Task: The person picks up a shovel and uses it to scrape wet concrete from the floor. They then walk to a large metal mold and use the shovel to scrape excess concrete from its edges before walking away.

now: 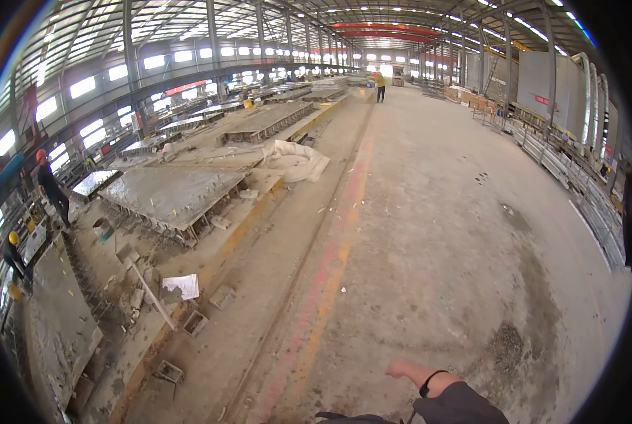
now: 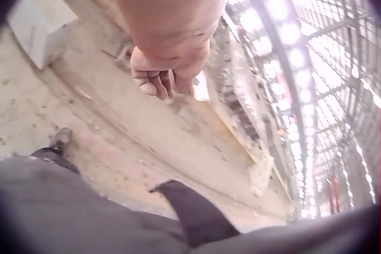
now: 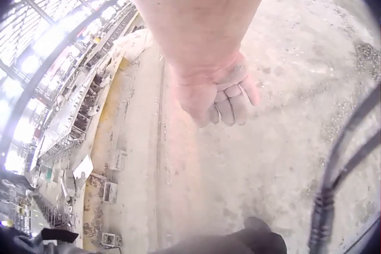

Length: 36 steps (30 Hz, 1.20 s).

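Note:
My right hand (image 1: 404, 369) hangs over the concrete floor (image 1: 429, 233) at the lower edge of the head view, with a black band at the wrist. In the right wrist view the same hand (image 3: 220, 96) has loosely curled fingers with nothing in them. My left hand (image 2: 166, 72) is outside the head view. The left wrist view shows it hanging with loosely bent fingers, also holding nothing, over the dusty floor. Dark clothing and a shoe (image 2: 61, 136) appear below it.
Along the left stand several casting beds with a grey slab (image 1: 178, 191), a white sack (image 1: 291, 161), a white sheet (image 1: 182, 285) and a long-handled tool (image 1: 150, 293). A worker (image 1: 380, 86) stands far ahead; two others are at left. Metal bars (image 1: 556, 169) line the right side.

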Each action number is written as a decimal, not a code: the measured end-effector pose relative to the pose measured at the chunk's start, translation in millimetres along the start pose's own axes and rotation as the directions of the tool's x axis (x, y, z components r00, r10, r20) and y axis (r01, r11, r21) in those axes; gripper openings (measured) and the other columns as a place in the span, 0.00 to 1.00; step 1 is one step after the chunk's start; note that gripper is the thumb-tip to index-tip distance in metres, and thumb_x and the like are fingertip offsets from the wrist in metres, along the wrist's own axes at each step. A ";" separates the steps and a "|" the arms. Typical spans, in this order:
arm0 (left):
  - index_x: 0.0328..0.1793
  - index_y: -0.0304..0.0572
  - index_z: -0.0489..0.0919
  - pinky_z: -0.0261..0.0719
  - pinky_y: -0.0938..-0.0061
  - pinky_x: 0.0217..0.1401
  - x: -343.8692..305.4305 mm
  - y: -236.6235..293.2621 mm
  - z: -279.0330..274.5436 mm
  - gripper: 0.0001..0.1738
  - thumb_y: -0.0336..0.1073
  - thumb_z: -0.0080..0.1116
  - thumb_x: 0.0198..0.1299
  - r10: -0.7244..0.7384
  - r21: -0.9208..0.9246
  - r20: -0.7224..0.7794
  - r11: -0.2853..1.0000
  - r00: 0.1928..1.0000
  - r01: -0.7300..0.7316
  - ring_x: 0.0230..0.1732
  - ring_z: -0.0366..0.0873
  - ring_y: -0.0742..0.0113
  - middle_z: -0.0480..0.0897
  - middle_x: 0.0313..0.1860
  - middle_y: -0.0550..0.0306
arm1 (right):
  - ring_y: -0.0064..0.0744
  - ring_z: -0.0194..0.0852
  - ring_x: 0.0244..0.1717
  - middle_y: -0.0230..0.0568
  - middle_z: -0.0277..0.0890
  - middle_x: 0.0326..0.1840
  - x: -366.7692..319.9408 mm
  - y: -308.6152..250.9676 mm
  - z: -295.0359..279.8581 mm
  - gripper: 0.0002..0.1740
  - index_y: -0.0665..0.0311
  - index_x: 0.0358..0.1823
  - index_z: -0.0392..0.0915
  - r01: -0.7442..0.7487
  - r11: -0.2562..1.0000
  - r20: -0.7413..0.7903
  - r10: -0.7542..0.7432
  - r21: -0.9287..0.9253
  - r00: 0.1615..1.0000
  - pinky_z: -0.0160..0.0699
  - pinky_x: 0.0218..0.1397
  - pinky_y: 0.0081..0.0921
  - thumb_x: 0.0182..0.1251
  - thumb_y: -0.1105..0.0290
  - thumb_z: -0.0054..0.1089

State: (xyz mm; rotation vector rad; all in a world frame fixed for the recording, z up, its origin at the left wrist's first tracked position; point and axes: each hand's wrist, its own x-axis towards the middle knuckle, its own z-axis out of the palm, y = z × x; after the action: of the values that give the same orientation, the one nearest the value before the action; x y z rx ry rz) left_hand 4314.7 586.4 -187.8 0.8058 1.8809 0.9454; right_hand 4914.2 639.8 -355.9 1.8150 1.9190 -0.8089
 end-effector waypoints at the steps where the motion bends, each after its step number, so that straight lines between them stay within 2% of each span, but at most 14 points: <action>1: 0.34 0.36 0.77 0.70 0.72 0.29 -21.5 66.2 14.9 0.12 0.38 0.55 0.48 0.120 -0.016 0.037 0.993 0.992 -0.119 0.27 0.71 0.68 0.77 0.25 0.59 | 0.45 0.72 0.31 0.45 0.75 0.27 12.5 1.2 -8.9 0.12 0.61 0.26 0.79 -0.026 0.998 0.020 0.025 0.050 0.999 0.70 0.32 0.39 0.49 0.65 0.46; 3: 0.33 0.32 0.76 0.69 0.76 0.31 -23.2 132.3 35.2 0.13 0.37 0.56 0.47 0.027 -0.044 0.285 0.999 0.958 -0.015 0.30 0.71 0.71 0.77 0.28 0.59 | 0.46 0.72 0.36 0.49 0.74 0.34 -16.8 -45.4 -87.1 0.14 0.66 0.29 0.77 -0.098 0.994 -0.049 0.096 -0.042 0.994 0.70 0.36 0.38 0.48 0.67 0.43; 4: 0.33 0.32 0.75 0.69 0.77 0.31 -34.0 165.1 46.6 0.12 0.36 0.55 0.47 0.253 -0.081 0.370 0.967 0.894 -0.240 0.30 0.71 0.69 0.77 0.28 0.57 | 0.47 0.72 0.34 0.50 0.74 0.32 2.2 -45.8 -96.1 0.13 0.67 0.29 0.77 -0.034 0.997 -0.009 0.034 -0.075 0.999 0.70 0.34 0.40 0.47 0.67 0.45; 5: 0.32 0.32 0.74 0.69 0.77 0.31 -49.7 196.8 59.9 0.12 0.35 0.53 0.48 0.459 -0.140 0.440 0.884 0.772 -0.447 0.30 0.71 0.67 0.76 0.28 0.56 | 0.48 0.73 0.32 0.51 0.74 0.30 20.4 -46.4 -106.4 0.13 0.67 0.28 0.77 0.031 0.994 0.033 -0.027 -0.106 0.999 0.70 0.33 0.41 0.46 0.66 0.47; 7: 0.36 0.32 0.75 0.72 0.76 0.33 -57.1 229.3 86.4 0.10 0.26 0.49 0.45 0.555 -0.156 0.585 0.792 0.591 -0.590 0.31 0.73 0.66 0.75 0.30 0.54 | 0.48 0.73 0.32 0.51 0.74 0.30 -4.5 -104.0 -170.2 0.14 0.68 0.28 0.76 0.006 0.996 -0.297 0.021 0.087 0.955 0.70 0.33 0.41 0.47 0.65 0.47; 8: 0.35 0.32 0.75 0.71 0.76 0.34 -71.0 251.8 95.8 0.10 0.26 0.52 0.45 0.620 -0.201 0.655 0.693 0.431 -0.692 0.33 0.73 0.66 0.75 0.31 0.54 | 0.48 0.73 0.32 0.52 0.74 0.30 -2.5 -125.5 -193.3 0.14 0.68 0.29 0.76 0.015 0.993 -0.334 0.025 0.116 0.942 0.70 0.33 0.40 0.47 0.65 0.47; 9: 0.34 0.33 0.75 0.71 0.76 0.36 -89.2 273.8 103.2 0.09 0.27 0.54 0.44 0.657 -0.258 0.709 0.581 0.257 -0.772 0.34 0.74 0.66 0.75 0.32 0.53 | 0.49 0.72 0.32 0.52 0.74 0.30 0.0 -145.8 -214.6 0.15 0.69 0.30 0.75 0.026 0.989 -0.371 0.029 0.142 0.928 0.70 0.33 0.40 0.48 0.65 0.46; 11: 0.34 0.35 0.76 0.70 0.75 0.38 -124.6 302.3 115.6 0.08 0.25 0.53 0.45 0.629 -0.318 0.771 0.517 0.101 -0.795 0.37 0.73 0.65 0.75 0.34 0.53 | 0.50 0.72 0.33 0.53 0.73 0.31 -4.7 -188.4 -260.4 0.16 0.69 0.32 0.75 0.093 0.978 -0.386 -0.014 0.186 0.922 0.70 0.34 0.40 0.50 0.63 0.45; 13: 0.38 0.41 0.74 0.73 0.73 0.35 -150.4 321.1 120.3 0.13 0.35 0.58 0.45 0.584 -0.355 0.808 0.386 -0.071 -0.852 0.36 0.75 0.58 0.74 0.37 0.54 | 0.51 0.72 0.34 0.54 0.72 0.32 -38.6 -233.4 -300.9 0.16 0.69 0.32 0.73 0.371 0.902 -0.600 -0.175 0.220 0.781 0.70 0.35 0.40 0.51 0.62 0.46; 15: 0.39 0.42 0.73 0.73 0.73 0.34 -171.2 333.0 118.7 0.14 0.37 0.57 0.46 0.612 -0.344 0.781 0.263 -0.120 -0.901 0.36 0.74 0.59 0.74 0.36 0.55 | 0.48 0.71 0.38 0.52 0.73 0.34 54.3 -237.1 -289.8 0.15 0.67 0.32 0.75 0.318 0.948 -0.596 -0.240 0.026 0.766 0.70 0.39 0.40 0.50 0.63 0.48; 19: 0.37 0.43 0.72 0.72 0.72 0.30 -184.1 325.9 125.2 0.13 0.41 0.52 0.48 0.648 -0.288 0.719 -0.052 -0.252 -0.956 0.32 0.73 0.62 0.71 0.30 0.57 | 0.49 0.71 0.37 0.52 0.73 0.33 22.2 -287.6 -335.5 0.15 0.67 0.31 0.75 0.335 0.941 -0.637 -0.228 0.051 0.737 0.70 0.38 0.40 0.49 0.63 0.48; 25: 0.28 0.41 0.69 0.69 0.73 0.27 -190.1 333.5 125.8 0.07 0.33 0.49 0.40 0.664 -0.236 0.676 -0.215 -0.319 -0.948 0.27 0.70 0.64 0.68 0.25 0.57 | 0.52 0.70 0.33 0.52 0.72 0.27 30.3 -299.9 -349.1 0.14 0.67 0.28 0.73 0.344 0.938 -0.672 -0.230 0.040 0.704 0.68 0.35 0.42 0.48 0.62 0.48; 32: 0.26 0.41 0.68 0.69 0.73 0.27 -220.5 334.5 140.3 0.07 0.32 0.49 0.38 0.686 -0.174 0.683 -0.183 -0.253 -0.967 0.27 0.70 0.63 0.67 0.23 0.58 | 0.49 0.71 0.33 0.50 0.73 0.28 16.3 -281.3 -348.7 0.13 0.66 0.27 0.75 0.318 0.948 -0.610 -0.257 -0.008 0.749 0.69 0.35 0.43 0.47 0.63 0.49; 36: 0.33 0.35 0.70 0.69 0.73 0.31 -254.4 338.6 144.5 0.09 0.32 0.50 0.46 0.699 -0.368 0.669 0.015 -0.253 -0.930 0.30 0.70 0.60 0.70 0.28 0.53 | 0.48 0.72 0.34 0.49 0.73 0.29 9.8 -277.3 -344.0 0.13 0.66 0.27 0.75 0.311 0.949 -0.571 -0.287 -0.059 0.769 0.70 0.36 0.42 0.47 0.63 0.49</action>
State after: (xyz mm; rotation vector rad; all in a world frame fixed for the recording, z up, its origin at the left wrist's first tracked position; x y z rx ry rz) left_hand 4605.8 593.1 152.1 2.5143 0.3049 0.7688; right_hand 4678.3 865.5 -58.0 1.9568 2.6443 -0.3984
